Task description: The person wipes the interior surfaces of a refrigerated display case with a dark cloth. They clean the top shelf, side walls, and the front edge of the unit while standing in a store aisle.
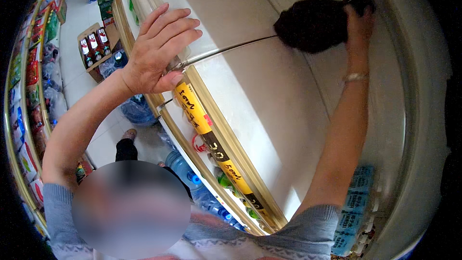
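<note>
My left hand lies over the front edge of a pale shelf, its fingers spread and nothing held. Its thumb rests near the upper end of a yellow and black price strip. On the right, my right hand is closed around one end of a dark, fuzzy bundle; whether it is a duster or a cloth is unclear. That bundle lies against the pale shelf board, over a seam between two panels. Shadow hides part of the right fingers.
Blue-printed packs stand at the shelf's lower right. Lower shelves hold green-capped goods. Large blue water bottles and a carton of dark bottles sit on the tiled floor. Across the aisle runs a stocked shelf.
</note>
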{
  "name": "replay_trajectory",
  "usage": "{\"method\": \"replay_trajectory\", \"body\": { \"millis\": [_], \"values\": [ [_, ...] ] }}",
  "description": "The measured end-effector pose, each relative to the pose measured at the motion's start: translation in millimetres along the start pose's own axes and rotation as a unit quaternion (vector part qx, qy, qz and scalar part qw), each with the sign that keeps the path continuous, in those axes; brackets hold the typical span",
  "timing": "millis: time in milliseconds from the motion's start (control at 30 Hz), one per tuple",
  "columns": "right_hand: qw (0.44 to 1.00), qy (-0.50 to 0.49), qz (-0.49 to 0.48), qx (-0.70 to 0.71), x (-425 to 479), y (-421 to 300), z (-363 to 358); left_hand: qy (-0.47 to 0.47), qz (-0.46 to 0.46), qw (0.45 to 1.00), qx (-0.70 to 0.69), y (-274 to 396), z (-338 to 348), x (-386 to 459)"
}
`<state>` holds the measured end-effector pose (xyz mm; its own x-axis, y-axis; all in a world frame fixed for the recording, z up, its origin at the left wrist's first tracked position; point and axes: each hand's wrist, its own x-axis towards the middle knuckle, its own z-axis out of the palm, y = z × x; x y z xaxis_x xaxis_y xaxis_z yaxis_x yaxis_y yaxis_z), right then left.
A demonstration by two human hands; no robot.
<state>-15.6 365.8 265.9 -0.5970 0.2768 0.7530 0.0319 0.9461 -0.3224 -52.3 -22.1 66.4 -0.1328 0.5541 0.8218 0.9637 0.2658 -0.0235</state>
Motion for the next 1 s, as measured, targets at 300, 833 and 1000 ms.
{"method": "replay_trajectory", "body": {
  "millis": [300,833,1000],
  "values": [
    [0.961,-0.039,-0.080,-0.260,-12.5,28.1,14.3,-0.003,-0.003,1.000,-0.005,4.3,-0.1,4.6],
    [0.851,-0.110,-0.047,-0.512,29.1,-20.1,-25.5,0.014,-0.011,1.000,-0.018,2.3,2.2,1.1],
    [0.815,-0.162,-0.099,-0.547,16.3,4.3,-40.5,0.009,-0.010,1.000,-0.018,2.6,1.9,0.6]
  ]
}}
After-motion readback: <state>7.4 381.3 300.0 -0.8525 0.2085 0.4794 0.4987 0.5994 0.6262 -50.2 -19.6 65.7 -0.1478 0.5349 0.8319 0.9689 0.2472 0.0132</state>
